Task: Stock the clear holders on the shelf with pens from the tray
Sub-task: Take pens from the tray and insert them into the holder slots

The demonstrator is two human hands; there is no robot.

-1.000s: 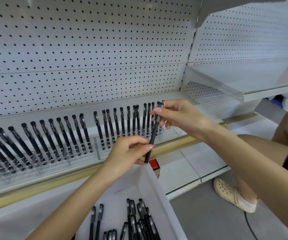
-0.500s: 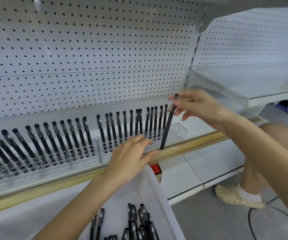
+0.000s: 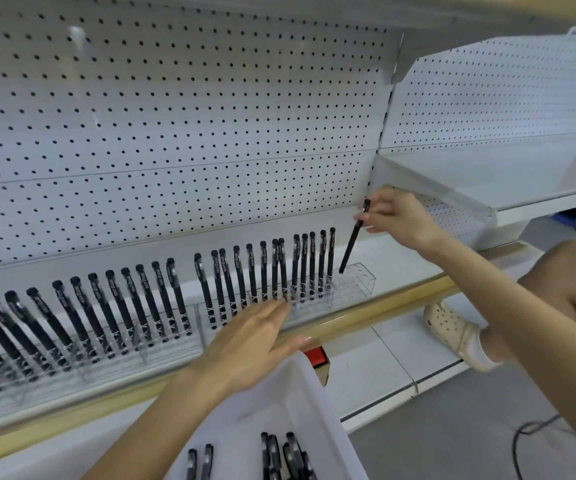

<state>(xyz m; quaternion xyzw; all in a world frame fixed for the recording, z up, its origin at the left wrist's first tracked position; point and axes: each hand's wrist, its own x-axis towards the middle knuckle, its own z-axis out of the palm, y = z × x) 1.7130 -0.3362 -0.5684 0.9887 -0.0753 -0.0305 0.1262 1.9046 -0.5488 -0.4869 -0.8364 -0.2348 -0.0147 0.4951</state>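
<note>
Right hand (image 3: 397,216): fingers pinch one black pen (image 3: 353,239) near its cap end. The pen is tilted, cap up and to the right, with its lower tip at the top of the empty right end of the clear holder (image 3: 362,285). Can't tell if the tip is in a slot yet.

The clear holder sits on the shelf (image 3: 400,299) near the right end, just behind the wooden front edge. The rest of it is filled with stocked pens (image 3: 264,271) standing cap-up in a row. More holders to the left along the shelf are also full of black pens, leaning slightly.

Left hand (image 3: 251,344): fingers straight and spread, holding nothing. It is over the shelf's front edge, just in front of the filled part of the holder. Can't tell if it touches the holder.

White tray (image 3: 314,400) is below the shelf edge, under the left wrist, with loose pens (image 3: 290,455) lying in it toward the near side.

White pegboard (image 3: 175,133) backs the shelf. A light shoe (image 3: 452,330) and a dark cable (image 3: 525,434) are on the floor to the right.
</note>
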